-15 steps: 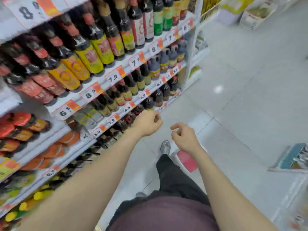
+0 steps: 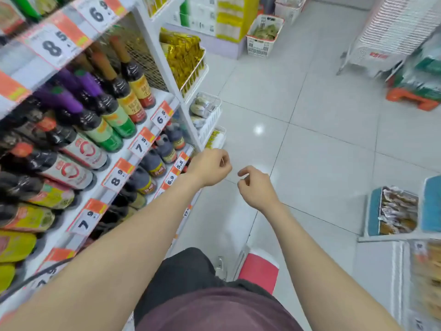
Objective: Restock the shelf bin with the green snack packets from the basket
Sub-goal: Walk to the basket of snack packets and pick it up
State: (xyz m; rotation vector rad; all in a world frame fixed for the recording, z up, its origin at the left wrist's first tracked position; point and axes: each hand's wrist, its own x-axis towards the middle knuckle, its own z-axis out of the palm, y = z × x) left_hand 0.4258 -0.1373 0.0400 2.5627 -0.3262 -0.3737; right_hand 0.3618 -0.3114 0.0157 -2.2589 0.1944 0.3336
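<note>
Hands first: both are empty and out in front at about waist level, left hand (image 2: 210, 169) curled into a loose fist with nothing in it, right hand (image 2: 256, 187) half curled with thumb and forefinger nearly pinched, also carrying nothing. So I'd call this the walking-to-the-stock step, no packet picked up yet. Left of the arms runs the shelf (image 2: 143, 130) of sauce bottles with orange price tags, and past its end post sit the white wire bins: a low one with yellow packs (image 2: 218, 137), one above it with pale greenish packets (image 2: 205, 108) (too blurry to be sure that's the bin to restock), and higher up the gold foil packs (image 2: 183, 56). Far down the aisle, on the floor by a stack of boxes, stands a white basket (image 2: 263, 35) with olive-green packets (image 2: 265, 32) heaped inside, which looks like the supply. Next move, I reckon, is closing the gap to that basket, bending down and scooping a handful, then coming back to the end bins. Compared with half a second back, the view has swung up and forward: the end of the shelf, the bins and the basket are now in sight where it was mostly bottles, and the hands sit in much the same pose.
</note>
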